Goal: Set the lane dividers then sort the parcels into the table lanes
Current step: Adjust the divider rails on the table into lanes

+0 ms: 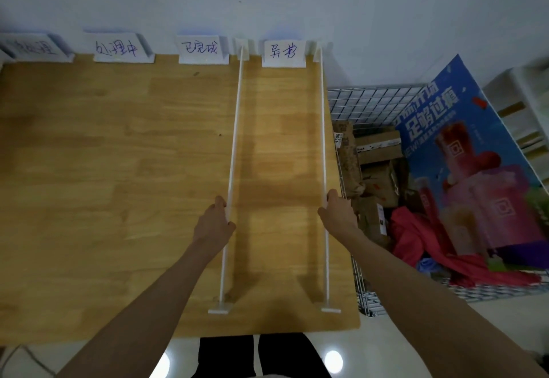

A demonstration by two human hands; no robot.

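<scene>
- second white sign card [116,48] at the table's far edge: handwritten "处理中".
- third sign card [199,48]: "已完成".
- fourth sign card [283,50], between the two dividers: "异常".
- leftmost sign card [35,48]: writing too blurred to read.
- blue poster [463,152] beside the wire basket: large "足够过瘾".
- parcel label [337,137] in the basket: "5596".

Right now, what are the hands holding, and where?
Left hand grips the left divider; right hand grips the right divider, both partway along the rails.
</scene>
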